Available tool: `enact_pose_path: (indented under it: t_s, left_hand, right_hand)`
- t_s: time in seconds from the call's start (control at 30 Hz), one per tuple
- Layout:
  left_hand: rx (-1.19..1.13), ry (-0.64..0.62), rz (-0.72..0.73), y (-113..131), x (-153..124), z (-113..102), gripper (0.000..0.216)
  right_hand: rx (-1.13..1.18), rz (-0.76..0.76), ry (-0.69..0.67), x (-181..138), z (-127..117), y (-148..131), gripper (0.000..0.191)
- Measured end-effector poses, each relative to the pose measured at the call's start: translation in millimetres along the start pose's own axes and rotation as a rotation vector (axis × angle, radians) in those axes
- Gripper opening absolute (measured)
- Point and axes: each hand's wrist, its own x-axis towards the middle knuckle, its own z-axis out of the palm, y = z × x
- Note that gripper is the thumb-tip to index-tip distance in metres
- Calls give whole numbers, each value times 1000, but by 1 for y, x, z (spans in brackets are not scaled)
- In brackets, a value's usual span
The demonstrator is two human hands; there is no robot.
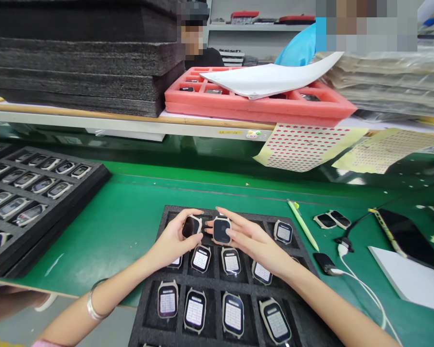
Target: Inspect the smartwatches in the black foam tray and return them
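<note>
My left hand [180,237] is closed around a dark-screened smartwatch case [191,227], fingers along its top and thumb at its lower edge. Beside it, my right hand [251,238] pinches a second smartwatch case [222,230], also with a dark screen, its thumb on the right edge. Both are strapless and held over the back row of a black foam tray [210,340]. In the tray's compartments lie several similar watches with lit white screens, such as one watch [195,310] in the front row. My right forearm hides part of the tray's right side.
Another foam tray of watches [25,178] stands at left. Right of my tray lie a green pen [304,225], two watches [332,220], a small black device on a white cable [324,263], and a phone [408,236]. A shelf above holds black foam [83,62] and a red tray [253,108]; people are behind.
</note>
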Motion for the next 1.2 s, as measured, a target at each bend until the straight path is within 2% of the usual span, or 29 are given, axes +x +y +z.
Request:
enact_pose_path:
  t_s: [0.1, 0.2, 0.33, 0.57, 0.87, 1.1, 1.2]
  left_hand:
    - [171, 19, 48, -1, -2, -1, 35]
    - [219, -23, 51, 0, -3, -1, 34]
    - [220, 25, 81, 1, -3, 0, 35]
    - [181, 62, 102, 0, -2, 1, 38]
    - [245, 8, 83, 3, -5, -2, 35]
    - [186, 22, 75, 3, -5, 0, 40]
    - [228, 8, 83, 4, -5, -1, 38]
  right_hand:
    - [-50, 5, -60, 2, -1, 0, 52]
    - [-104, -14, -48, 5, -4, -1, 42]
    - [-111, -11, 18, 5, -6, -3, 38]
    - [-91, -16, 3, 5, -5, -5, 42]
    - [-93, -2, 5, 3, -7, -6, 42]
    - [-102, -9, -13, 3, -6, -7, 41]
    - [-114, -13, -6, 3, -6, -6, 39]
